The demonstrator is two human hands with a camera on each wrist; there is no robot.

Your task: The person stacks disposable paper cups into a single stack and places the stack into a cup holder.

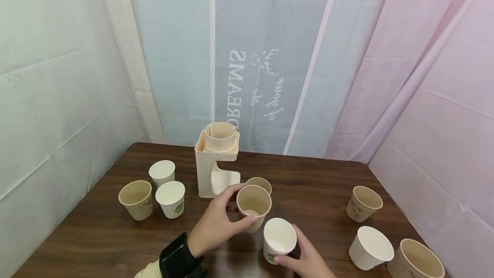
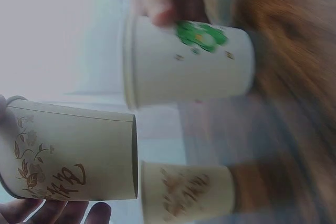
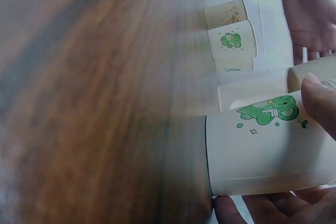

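Note:
My left hand [image 1: 216, 222] grips a tan paper cup [image 1: 254, 203] between thumb and fingers, mouth up; brown flowers and lettering mark its side in the left wrist view. To its right, my right hand [image 1: 306, 258] holds a white paper cup [image 1: 279, 237] with a green cartoon print [image 3: 270, 111]. Behind the left hand's cup stands another tan cup [image 1: 260, 181], partly hidden by it. In the left wrist view the white cup [image 2: 189, 66] appears above the tan printed cup [image 2: 79, 150], the two apart.
A cream cup dispenser [image 1: 204, 170] stands at the back middle. On the left are a tan cup [image 1: 137, 200] and two white cups [image 1: 171, 200]. Along the right stand a tan cup [image 1: 362, 205], a white cup [image 1: 370, 250] and a larger tan cup [image 1: 414, 261]. Curtains [image 1: 270, 55] enclose the dark wooden table [image 1: 308, 192].

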